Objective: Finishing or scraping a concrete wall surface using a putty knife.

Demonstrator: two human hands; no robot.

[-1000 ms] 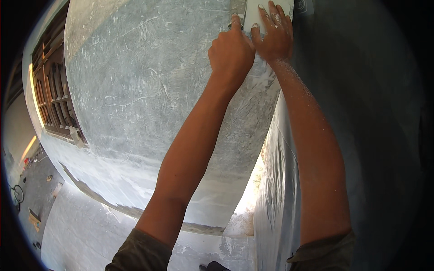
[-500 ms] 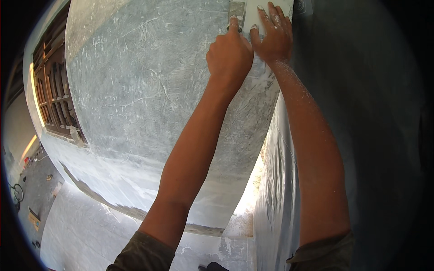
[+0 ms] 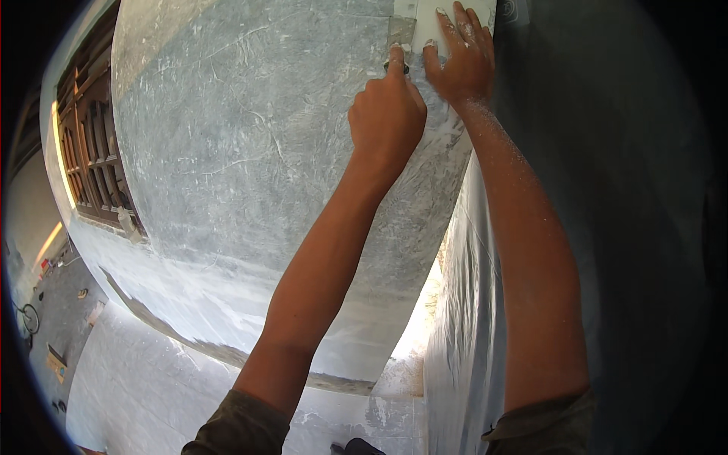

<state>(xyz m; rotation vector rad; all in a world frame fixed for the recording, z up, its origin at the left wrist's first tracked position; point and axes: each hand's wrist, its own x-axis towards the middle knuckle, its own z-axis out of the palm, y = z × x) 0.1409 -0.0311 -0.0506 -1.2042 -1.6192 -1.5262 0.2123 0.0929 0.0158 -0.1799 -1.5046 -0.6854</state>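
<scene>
High on the grey plastered wall (image 3: 227,136), my left hand (image 3: 388,110) grips the handle of a putty knife (image 3: 402,32). Its index finger stretches along toward the blade, which lies against the wall. Just right of it, my right hand (image 3: 464,67) rests with fingers spread on a pale flat panel (image 3: 425,23) at the wall's right edge. I cannot tell whether the panel is loose or fixed. White powder marks the fingers and right forearm. The far end of the panel runs out of view.
A brown wooden shuttered window (image 3: 95,152) sits at the left, with a small bottle (image 3: 127,220) on its sill. Translucent plastic sheeting (image 3: 466,303) hangs beside the wall's right edge. A dark surface (image 3: 607,189) fills the right. Below is a dusty tiled floor (image 3: 144,379).
My left hand and the putty knife have slid slightly down the wall. My right hand stays spread on the panel, almost unmoved.
</scene>
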